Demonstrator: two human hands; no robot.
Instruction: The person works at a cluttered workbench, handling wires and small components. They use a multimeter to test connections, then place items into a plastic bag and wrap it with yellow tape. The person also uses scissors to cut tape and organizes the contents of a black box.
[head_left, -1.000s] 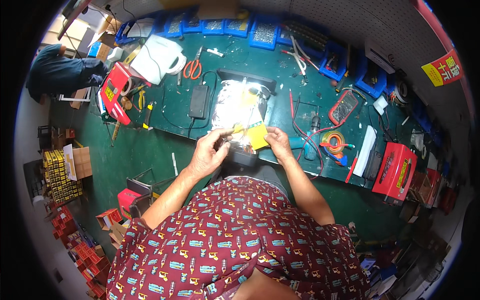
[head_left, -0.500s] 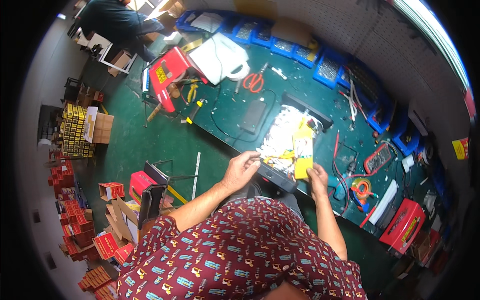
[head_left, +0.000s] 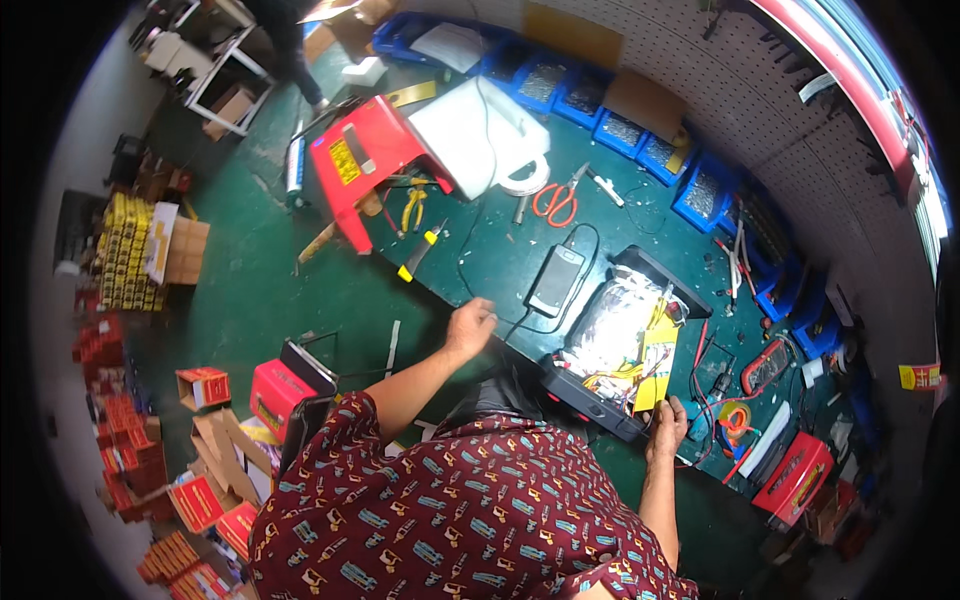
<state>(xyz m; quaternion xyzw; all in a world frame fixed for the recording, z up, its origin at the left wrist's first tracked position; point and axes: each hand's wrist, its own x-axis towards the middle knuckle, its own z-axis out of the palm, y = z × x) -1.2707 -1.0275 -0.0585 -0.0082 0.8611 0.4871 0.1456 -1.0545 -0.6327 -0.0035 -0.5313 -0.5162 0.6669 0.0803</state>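
Note:
An opened black-framed device (head_left: 598, 398) lies at the bench's near edge. Shiny silver wrapping (head_left: 615, 325), yellow wires (head_left: 612, 378) and a yellow insulating sheet (head_left: 657, 370) show inside it. My right hand (head_left: 668, 426) is closed at its near right corner, thumb and fingers pinched beside the sheet's lower end. Left of the device, my left hand (head_left: 472, 328) hovers by the bench edge, fingers curled in, with nothing visible in them. A black power adapter (head_left: 557, 282) with a looped cord lies between that hand and the device.
Red-handled scissors (head_left: 556, 204), yellow-handled pliers (head_left: 413, 208) and a utility knife (head_left: 422, 252) lie on the bench beside a red casing (head_left: 365, 160) and a white jug (head_left: 480, 135). Blue parts bins (head_left: 706, 192) line the back. A red multimeter (head_left: 765, 366) sits right.
My left hand has drawn away from the device toward the left and its fingers have curled. My right hand stays at the device's corner. The view has shifted; the distant person is less visible.

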